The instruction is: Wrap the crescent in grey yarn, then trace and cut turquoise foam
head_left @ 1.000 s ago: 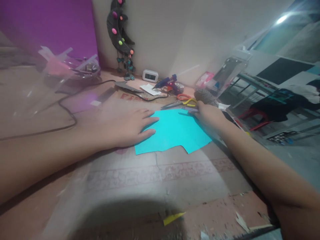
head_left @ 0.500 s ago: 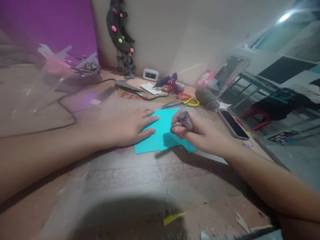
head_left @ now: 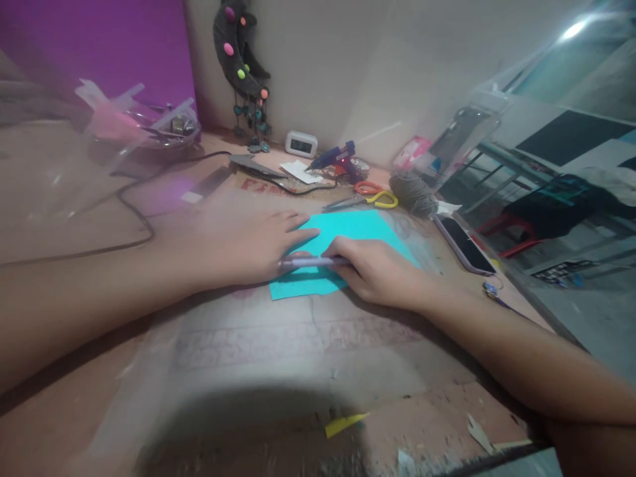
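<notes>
A turquoise sheet of paper or card (head_left: pixel 358 225) lies on the table in front of me, its lower edge cut unevenly. My left hand (head_left: pixel 271 245) rests flat over its left side, fingers spread. In my right hand (head_left: pixel 375 268), the fingers are closed on a slim pale-purple pen-like stick (head_left: pixel 313 262). It lies crosswise over the sheet, its far end beside my left thumb, and I cannot tell whether they touch. Motion blur hides its tip.
Behind the sheet lie yellow-handled scissors (head_left: pixel 382 199), a blue glue gun (head_left: pixel 340 159) and grey yarn (head_left: pixel 413 193). A phone (head_left: pixel 464 245) sits at the right edge. A cord (head_left: pixel 134 209) runs on the left. A yellow scrap (head_left: pixel 345 424) lies in front.
My right hand has turned and moved slightly left and down, so the purple stick now points towards my left hand. My left hand stays on the sheet.
</notes>
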Tool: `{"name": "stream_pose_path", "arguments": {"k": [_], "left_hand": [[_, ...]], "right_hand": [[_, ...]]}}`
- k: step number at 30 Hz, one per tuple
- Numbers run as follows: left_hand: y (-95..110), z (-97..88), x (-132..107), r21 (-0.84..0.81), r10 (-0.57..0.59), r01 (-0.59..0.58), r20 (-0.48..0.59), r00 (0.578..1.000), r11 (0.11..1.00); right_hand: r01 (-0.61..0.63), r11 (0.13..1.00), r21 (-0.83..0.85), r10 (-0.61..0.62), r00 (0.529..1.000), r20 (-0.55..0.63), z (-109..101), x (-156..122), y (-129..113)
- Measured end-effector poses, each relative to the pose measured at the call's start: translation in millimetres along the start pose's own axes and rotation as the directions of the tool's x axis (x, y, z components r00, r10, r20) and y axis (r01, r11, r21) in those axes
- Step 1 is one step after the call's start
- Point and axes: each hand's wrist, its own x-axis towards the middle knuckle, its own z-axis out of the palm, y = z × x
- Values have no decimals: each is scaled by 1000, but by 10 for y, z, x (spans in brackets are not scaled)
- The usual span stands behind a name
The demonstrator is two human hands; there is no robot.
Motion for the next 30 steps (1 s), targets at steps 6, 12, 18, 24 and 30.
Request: {"name": "stream_pose_path", "arguments": {"k": [6,12,18,24,30], "left_hand": [[54,-32,1,29,6,-7,21,1000,1000],[39,-18,15,58,-8,7,17,1000,998],[72,-56,25,29,-40,39,58,997,999],[87,-91,27,21,-64,62,77,995,998],[92,-98,16,15,-48,47,76,996,999]], "right_hand": [[110,989,99,-116,992,51,-5,-4,34],[100,994,41,-102,994,42,-1,15,-17],[35,999,-29,-33,998,59,-24,30,-2],[29,999,-13,-28,997,65,-57,25,19],[43,999,-24,-41,995,95,-96,15,42]]}}
